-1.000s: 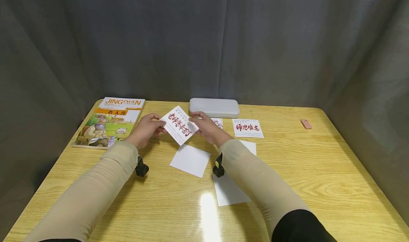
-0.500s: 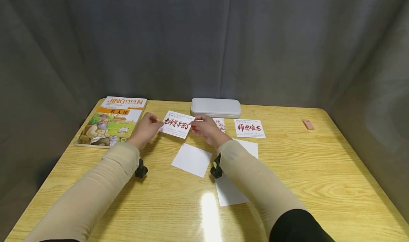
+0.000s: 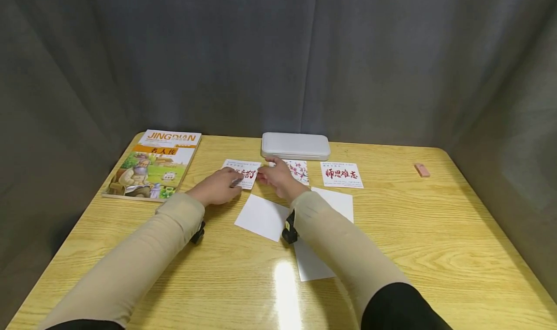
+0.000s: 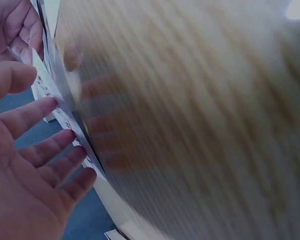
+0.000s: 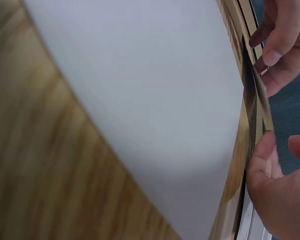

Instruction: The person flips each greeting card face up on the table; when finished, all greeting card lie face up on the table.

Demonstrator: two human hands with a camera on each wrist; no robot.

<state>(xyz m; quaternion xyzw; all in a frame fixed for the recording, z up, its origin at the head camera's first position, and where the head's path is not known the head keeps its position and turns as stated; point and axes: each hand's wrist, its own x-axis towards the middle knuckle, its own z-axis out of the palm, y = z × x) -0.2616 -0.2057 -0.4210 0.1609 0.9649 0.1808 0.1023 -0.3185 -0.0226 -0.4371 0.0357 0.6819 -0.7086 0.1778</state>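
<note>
A white greeting card (image 3: 241, 164) with red brush lettering sits low over the table, just in front of the white case. My left hand (image 3: 218, 187) reaches over its left part, covering some lettering; in the left wrist view that hand (image 4: 35, 155) has its fingers spread and rather straight, tips against the card (image 4: 60, 112). At the card's right edge, my right hand (image 3: 282, 177) pinches it low down. The right wrist view has this hand (image 5: 277, 185) with one finger lifted off, and the card's edge running into its grip.
Behind stands a white case (image 3: 296, 146). A blossom-printed card (image 3: 299, 171) and another lettered card (image 3: 341, 175) lie to the right. Blank white sheets (image 3: 260, 217) lie nearer, partly under the right arm. A magazine (image 3: 152, 168) is at left; a pink eraser (image 3: 421, 170) is far right.
The lettered card has turned straighter and come down close to the table. My left hand has left its left edge and moved right, over the card.
</note>
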